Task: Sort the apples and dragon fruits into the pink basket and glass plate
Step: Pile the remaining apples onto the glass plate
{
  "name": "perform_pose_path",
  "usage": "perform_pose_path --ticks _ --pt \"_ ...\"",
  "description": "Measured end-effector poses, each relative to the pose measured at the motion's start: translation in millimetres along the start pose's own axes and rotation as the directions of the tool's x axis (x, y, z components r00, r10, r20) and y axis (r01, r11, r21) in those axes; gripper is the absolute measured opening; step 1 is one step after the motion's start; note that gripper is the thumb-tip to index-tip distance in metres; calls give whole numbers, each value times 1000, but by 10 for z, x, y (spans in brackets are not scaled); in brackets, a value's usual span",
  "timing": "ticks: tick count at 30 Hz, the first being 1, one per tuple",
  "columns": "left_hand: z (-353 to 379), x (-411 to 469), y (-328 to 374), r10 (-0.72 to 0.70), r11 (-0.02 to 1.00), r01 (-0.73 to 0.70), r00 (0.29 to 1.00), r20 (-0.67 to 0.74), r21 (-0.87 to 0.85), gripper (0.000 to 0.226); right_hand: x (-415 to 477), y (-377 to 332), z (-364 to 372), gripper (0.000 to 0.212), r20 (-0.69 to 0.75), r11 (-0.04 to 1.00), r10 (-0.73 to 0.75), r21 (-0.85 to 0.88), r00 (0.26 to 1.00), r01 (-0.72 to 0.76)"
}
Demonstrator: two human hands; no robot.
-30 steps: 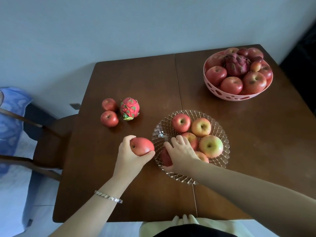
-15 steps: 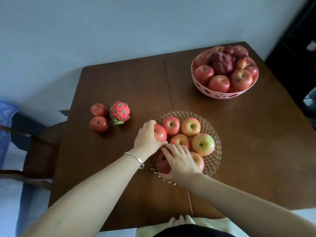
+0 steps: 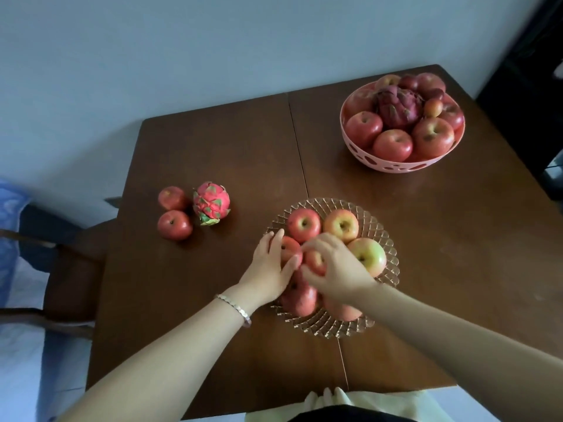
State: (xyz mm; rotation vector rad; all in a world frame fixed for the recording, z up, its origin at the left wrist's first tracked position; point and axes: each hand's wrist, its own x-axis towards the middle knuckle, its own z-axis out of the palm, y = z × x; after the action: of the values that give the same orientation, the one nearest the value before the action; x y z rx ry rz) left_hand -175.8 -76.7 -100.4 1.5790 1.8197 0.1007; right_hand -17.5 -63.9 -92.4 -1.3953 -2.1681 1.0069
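The glass plate (image 3: 387,239) sits mid-table and holds several apples. My left hand (image 3: 268,269) grips a red apple (image 3: 291,248) resting at the plate's left side. My right hand (image 3: 338,269) curls over a neighbouring apple (image 3: 315,262) in the plate's middle. Beneath my hands lies another red apple (image 3: 300,298). At the far right, the pink basket (image 3: 396,166) is heaped with apples and a dark dragon fruit (image 3: 397,106). On the bare table to the left lie two red apples (image 3: 172,197) (image 3: 174,224) and a bright pink dragon fruit (image 3: 211,203).
The brown wooden table (image 3: 213,147) has a seam down its middle. A wooden chair (image 3: 70,269) stands off its left edge with blue cloth behind it. Dark furniture (image 3: 530,71) rises at the far right, close to the basket.
My left hand carried its red apple rightward and set it into the plate's left side. My right hand shifted from the front-left apple up onto the middle one.
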Motion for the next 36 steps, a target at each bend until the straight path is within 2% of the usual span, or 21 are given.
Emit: perform_pose_path --ticks 2,4,7,10,12,14,19,24,26,27,29,30,31,33,35,36 --pt "63 -29 25 -16 987 26 998 -66 159 63 274 46 -139 39 -69 995 71 -59 995 -75" --pt "116 -48 53 -17 970 52 989 -145 237 59 532 58 -226 50 -18 979 151 -139 988 -152" --pt "171 -50 50 0 992 26 979 -206 122 55 761 7 -221 65 151 944 201 -296 968 -150" --pt "226 -46 103 -92 991 68 970 -224 -112 52 837 -25 -192 66 244 884 238 -455 940 -106" --pt "272 -60 167 -161 972 113 960 -231 -207 51 870 -18 -186 64 237 874 254 -472 938 -117" --pt "313 -80 196 -185 971 138 952 -245 -196 53 889 -14 -160 64 217 863 246 -492 945 -112" --pt "313 -68 157 -147 989 139 960 -239 -53 58 901 -9 -92 64 180 832 279 -536 943 -144" --pt "242 -33 232 -189 974 201 975 -119 103 65 850 5 -168 65 236 836 307 -529 922 -143" --pt "135 -24 216 -180 981 184 982 -58 59 62 852 -56 -195 64 215 867 301 -467 929 -172" --pt "47 -42 188 -155 988 154 986 -58 -28 56 842 -93 -204 60 192 887 287 -422 938 -185" --pt "-215 -74 65 -106 949 46 978 -179 -312 41 866 -199 -225 49 163 923 218 -353 962 -149" --pt "-375 -91 -31 -100 917 -16 958 -270 -398 35 887 -262 -234 44 162 939 179 -324 970 -120" --pt "-548 -100 -165 -103 913 -59 924 -367 -403 33 927 -342 -221 40 167 953 140 -292 976 -86" --pt "-854 -66 -480 -115 955 -51 844 -524 -291 36 1009 -507 -176 34 181 973 88 -228 980 -45" --pt "-1105 36 -839 -215 968 84 762 -611 -236 46 1146 -720 -65 31 204 982 45 -188 978 -6" --pt "-1223 100 -1018 -286 956 176 743 -605 -236 55 1246 -838 22 30 213 985 25 -172 977 13"
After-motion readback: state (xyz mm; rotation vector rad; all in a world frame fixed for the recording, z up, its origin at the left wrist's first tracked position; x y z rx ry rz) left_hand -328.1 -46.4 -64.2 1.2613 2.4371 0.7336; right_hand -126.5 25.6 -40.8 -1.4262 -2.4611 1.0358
